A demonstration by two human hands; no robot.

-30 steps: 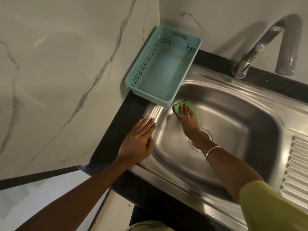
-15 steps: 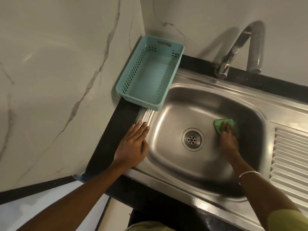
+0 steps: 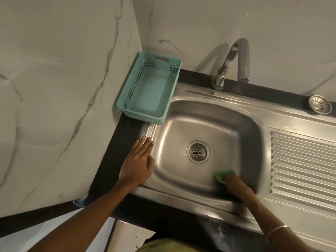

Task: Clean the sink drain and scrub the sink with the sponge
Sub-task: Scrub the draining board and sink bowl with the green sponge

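Note:
A stainless steel sink (image 3: 174,135) fills the middle of the view, with its round drain (image 3: 197,152) open at the bottom of the basin. My right hand (image 3: 236,185) presses a green sponge (image 3: 221,175) against the basin's near right corner; the hand is motion-blurred and covers part of the sponge. My left hand (image 3: 139,160) rests flat, fingers straight, on the sink's left rim and the black counter.
A teal plastic basket (image 3: 140,108) stands empty at the sink's back left corner, against the marble walls. A curved tap (image 3: 231,62) rises behind the basin. The drain strainer (image 3: 320,104) lies on the back right rim. A ribbed drainboard (image 3: 301,166) lies to the right.
My right hand has swept the sponge from the basin's far left side, across to the right, then down to the near right corner. The left hand has stayed on the rim.

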